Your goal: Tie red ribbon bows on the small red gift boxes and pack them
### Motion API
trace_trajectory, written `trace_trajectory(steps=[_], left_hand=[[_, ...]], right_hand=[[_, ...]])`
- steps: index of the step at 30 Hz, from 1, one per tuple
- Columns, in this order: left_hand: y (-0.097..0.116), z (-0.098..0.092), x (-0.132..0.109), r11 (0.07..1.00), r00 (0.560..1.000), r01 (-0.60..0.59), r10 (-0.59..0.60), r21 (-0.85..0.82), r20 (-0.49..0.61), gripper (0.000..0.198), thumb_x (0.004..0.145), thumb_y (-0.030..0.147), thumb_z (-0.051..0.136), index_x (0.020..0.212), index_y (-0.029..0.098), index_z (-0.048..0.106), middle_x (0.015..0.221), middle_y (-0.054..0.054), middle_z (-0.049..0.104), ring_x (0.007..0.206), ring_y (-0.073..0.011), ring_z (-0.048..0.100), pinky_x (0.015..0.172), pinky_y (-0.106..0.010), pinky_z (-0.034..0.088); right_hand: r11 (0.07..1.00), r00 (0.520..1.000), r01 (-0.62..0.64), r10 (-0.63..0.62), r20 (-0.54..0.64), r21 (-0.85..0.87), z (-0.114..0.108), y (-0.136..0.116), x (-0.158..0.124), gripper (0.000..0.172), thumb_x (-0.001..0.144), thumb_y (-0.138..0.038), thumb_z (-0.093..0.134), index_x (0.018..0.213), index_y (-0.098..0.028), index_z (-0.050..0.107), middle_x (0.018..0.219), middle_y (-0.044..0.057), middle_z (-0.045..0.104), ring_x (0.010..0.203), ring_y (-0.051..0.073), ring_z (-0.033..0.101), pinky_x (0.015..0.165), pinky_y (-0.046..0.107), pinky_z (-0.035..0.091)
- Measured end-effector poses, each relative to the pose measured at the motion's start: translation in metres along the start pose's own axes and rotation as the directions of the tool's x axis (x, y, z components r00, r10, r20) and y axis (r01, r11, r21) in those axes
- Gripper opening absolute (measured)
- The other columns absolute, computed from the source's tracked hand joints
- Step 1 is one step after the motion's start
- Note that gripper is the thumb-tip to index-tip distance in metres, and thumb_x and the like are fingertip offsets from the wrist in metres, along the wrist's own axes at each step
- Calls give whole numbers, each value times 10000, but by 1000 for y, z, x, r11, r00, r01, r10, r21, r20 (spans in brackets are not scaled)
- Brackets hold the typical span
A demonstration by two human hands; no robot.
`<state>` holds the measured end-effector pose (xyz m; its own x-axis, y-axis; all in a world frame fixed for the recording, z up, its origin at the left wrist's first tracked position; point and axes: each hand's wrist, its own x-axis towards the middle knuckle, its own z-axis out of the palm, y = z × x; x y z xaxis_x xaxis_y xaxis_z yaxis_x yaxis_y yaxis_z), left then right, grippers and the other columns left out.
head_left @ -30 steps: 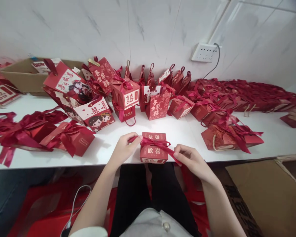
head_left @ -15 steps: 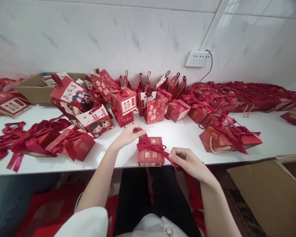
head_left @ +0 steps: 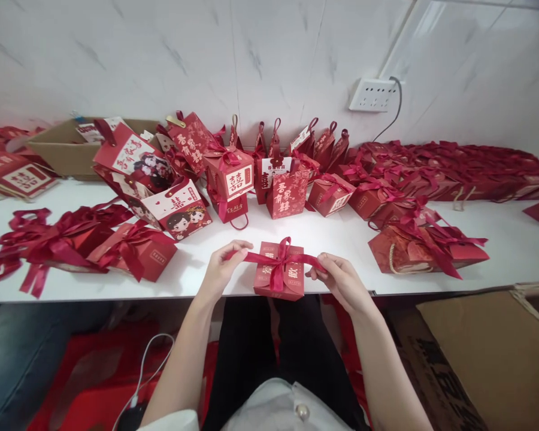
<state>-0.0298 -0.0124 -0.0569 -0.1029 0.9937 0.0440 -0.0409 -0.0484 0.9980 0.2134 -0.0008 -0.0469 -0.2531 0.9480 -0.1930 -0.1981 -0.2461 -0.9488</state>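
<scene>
A red gift box with gold lettering sits near the table's front edge, in front of my body. Across its top runs a dark red satin ribbon, crossed in a knot with loops standing at the middle. My left hand pinches the ribbon end at the left of the box. At the right, my right hand pinches the other end between thumb and fingers. The ribbon is stretched nearly level between both hands, which stay apart from the box.
Several ribboned boxes lie at left; another with a cord handle is at right. Upright red boxes and a cardboard carton line the wall below a power strip. A flattened cardboard box stands below the table at right.
My left hand has moved left and down, drawing its ribbon end out sideways. The box has turned, and the knot now shows upright loops. The other person's hand at far right has left view.
</scene>
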Motion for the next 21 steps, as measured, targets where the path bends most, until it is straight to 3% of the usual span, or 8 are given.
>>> trace_trajectory(steps=[3,8,11,14,21], left_hand=[[-6,3,4,991,998,55,-51,-124,42,289,741,347,643,550,179,507,1148,-89,651,1094,-250,566,913,-353,430],[-16,13,7,951,994,105,-103,-291,22,282,700,363,684,558,171,535,979,-82,706,951,-241,622,858,-357,456],[-21,17,5,941,993,104,-115,-322,-15,271,670,362,710,554,169,558,912,-66,708,884,-222,626,817,-341,469],[-24,15,1,934,993,98,-114,-342,-27,253,676,353,713,561,171,579,916,-56,705,901,-215,619,814,-325,467],[-31,3,-6,923,986,117,-151,-368,-67,239,674,347,735,584,167,606,898,-37,699,877,-170,603,771,-255,460]], right_hand=[[993,999,-40,37,32,114,-2,5,-1,399,731,-445,696,521,-185,477,518,-48,420,598,119,527,790,312,474],[954,998,-68,62,31,291,-11,13,-4,323,729,-363,725,540,-167,551,507,-46,494,639,131,597,866,367,493],[941,998,-71,68,21,330,-13,16,-4,226,736,-346,722,630,-168,632,685,7,660,792,176,651,876,404,502],[944,998,-71,68,20,323,-15,19,-2,186,748,-357,711,721,-175,681,838,46,716,928,214,655,878,414,507],[925,995,-92,101,-6,369,-19,23,1,188,706,-350,751,717,-172,691,835,38,723,870,213,680,847,418,529]])
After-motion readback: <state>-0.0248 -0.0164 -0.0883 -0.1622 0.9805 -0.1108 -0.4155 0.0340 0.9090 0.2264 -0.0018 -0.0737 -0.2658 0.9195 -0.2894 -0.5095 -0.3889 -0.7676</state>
